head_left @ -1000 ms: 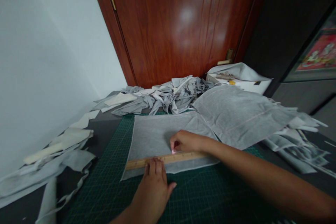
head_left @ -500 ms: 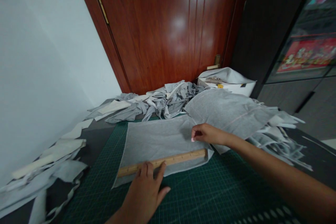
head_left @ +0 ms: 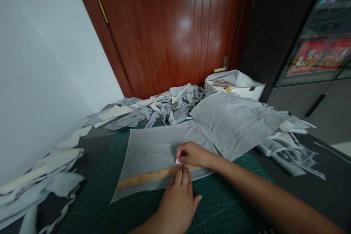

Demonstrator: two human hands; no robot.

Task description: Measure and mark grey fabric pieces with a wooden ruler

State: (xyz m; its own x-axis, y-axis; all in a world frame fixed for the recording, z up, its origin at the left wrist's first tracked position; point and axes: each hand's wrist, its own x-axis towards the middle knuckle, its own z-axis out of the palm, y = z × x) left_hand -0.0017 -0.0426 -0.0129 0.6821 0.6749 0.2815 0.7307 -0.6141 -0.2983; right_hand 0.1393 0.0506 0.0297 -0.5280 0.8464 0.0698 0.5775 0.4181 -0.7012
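A grey piece of cloth (head_left: 153, 148) lies flat on the green cutting mat (head_left: 219, 201). Across its near part rests a wooden ruler (head_left: 145, 178). My left hand (head_left: 178, 199) presses on the ruler right of its middle, fingers stretched out and thumb apart. Just above it, my right hand (head_left: 193, 154) is closed in a pinch on a small pink piece of chalk (head_left: 177, 161), held at the ruler's far edge. The right hand and wrist cover part of the ruler's right end. Any line on the cloth is too faint to make out.
Another grey cloth (head_left: 233, 120) overlaps the mat's right side, beside a heap of strips (head_left: 290, 150). Crumpled scraps (head_left: 181, 104) lie along the back, near a white box (head_left: 241, 89). More scraps (head_left: 52, 175) line the left. A brown door (head_left: 164, 33) stands behind.
My left hand has slid to the right along the ruler. My right hand, still pinching the chalk, has come left and nearer, down to the ruler's edge. The view has shifted slightly.
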